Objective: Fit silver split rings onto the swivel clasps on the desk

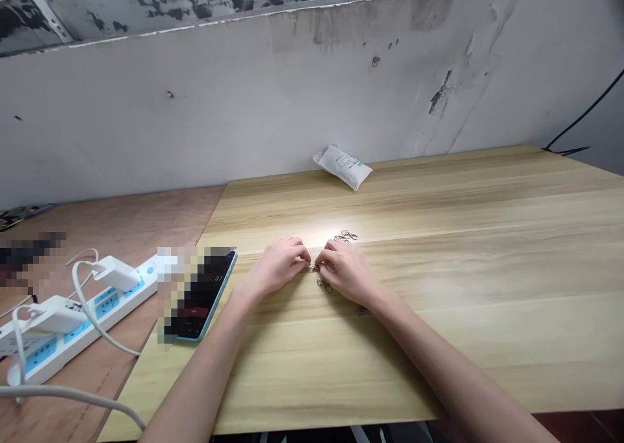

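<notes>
My left hand (286, 261) and my right hand (344, 271) meet over the wooden table, fingertips pinched. Between them is a small shiny metal piece (313, 267), which looks like a key ring clasp; the fingers hide most of it. Just beyond my right hand lies a small heap of similar metal clasps with rings (346, 236). Another metal clasp (324, 286) rests on the table just below my right fingers. One more small metal piece (361, 311) lies beside my right wrist, partly in its shadow.
A phone (207, 300) lies left of my left forearm. Farther left, a white power strip (104, 306) with plugged-in chargers and cables sits on a reddish-brown board. At the back, a white plastic packet (344, 165) rests near the wall. The wooden tabletop (487, 267) extends right.
</notes>
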Demonstrator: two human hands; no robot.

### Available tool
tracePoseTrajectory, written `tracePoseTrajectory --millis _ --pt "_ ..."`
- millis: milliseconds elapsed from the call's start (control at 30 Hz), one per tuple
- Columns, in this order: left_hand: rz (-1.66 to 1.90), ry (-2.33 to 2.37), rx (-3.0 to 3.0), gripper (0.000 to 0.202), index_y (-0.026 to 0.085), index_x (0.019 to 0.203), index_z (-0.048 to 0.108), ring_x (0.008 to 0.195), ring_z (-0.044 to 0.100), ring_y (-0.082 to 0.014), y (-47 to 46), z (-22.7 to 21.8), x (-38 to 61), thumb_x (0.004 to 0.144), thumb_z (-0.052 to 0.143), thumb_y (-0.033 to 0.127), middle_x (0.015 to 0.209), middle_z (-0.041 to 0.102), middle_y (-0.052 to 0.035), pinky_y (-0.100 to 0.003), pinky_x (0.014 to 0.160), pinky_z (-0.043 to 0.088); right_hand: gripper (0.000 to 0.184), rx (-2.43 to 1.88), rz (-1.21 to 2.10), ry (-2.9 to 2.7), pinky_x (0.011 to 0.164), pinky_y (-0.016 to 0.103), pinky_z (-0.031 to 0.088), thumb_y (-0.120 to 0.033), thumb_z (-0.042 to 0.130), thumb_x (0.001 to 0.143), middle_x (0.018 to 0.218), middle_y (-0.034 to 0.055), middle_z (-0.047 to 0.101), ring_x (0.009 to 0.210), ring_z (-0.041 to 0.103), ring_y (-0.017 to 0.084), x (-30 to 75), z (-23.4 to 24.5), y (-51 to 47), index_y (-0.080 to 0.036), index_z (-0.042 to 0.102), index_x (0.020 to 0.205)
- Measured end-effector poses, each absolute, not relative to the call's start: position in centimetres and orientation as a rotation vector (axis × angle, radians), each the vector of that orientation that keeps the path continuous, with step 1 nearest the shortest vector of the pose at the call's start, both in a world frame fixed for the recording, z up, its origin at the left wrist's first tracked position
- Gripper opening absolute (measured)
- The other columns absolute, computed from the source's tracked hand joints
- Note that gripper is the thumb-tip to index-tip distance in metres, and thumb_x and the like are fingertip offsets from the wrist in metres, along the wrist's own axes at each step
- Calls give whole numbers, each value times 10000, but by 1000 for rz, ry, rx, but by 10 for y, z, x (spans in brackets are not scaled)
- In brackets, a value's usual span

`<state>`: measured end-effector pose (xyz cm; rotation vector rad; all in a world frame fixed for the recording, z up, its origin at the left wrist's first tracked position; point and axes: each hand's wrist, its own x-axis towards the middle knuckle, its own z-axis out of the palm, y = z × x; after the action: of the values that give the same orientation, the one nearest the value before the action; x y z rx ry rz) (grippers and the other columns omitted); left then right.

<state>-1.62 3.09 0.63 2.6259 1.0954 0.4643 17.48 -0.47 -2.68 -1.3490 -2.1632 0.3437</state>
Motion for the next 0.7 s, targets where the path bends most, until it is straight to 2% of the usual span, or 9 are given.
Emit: tracePoseTrajectory --millis 167,267,367,500,700 --pt "769 977 2297 80 234 850 732 965 590 -203 28 15 -17 857 655 255 960 645 -44 -357 889 465 203 -1121 743 -1961 788 326 442 -289 528 935 921 66 628 868 567 191 176 -20 -7 -210 693 1021" --pt "810 950 2068 111 221 848 749 1001 594 -210 27 17 -16 842 677 306 1041 623 -62 -374 939 456 246 -940 1034 -1858 788 312 459 -337 478 961 937 56 633 889 582 187 176 -16 -7 -206 685 982" --pt "806 878 1841 166 197 839 757 974 608 -208 27 17 -16 836 680 345 1072 605 -81 -359 902 485 255 -865 1196 -1747 781 302 464 -383 490 955 947 47 640 900 586 185 176 -12 -8 -198 665 947" --pt "814 807 1649 184 176 843 743 971 617 -195 27 16 -15 839 680 349 1061 608 -82 -331 879 498 258 -879 1220 -1664 743 282 453 -416 526 929 856 22 626 837 573 166 174 -7 -12 -196 629 840" --pt "953 915 1739 178 184 841 711 937 634 -184 27 11 -11 780 745 348 1012 637 -60 -321 839 512 248 -1011 1089 -1712 621 252 435 -405 502 925 842 30 634 819 572 173 171 -1 -18 -209 615 824"
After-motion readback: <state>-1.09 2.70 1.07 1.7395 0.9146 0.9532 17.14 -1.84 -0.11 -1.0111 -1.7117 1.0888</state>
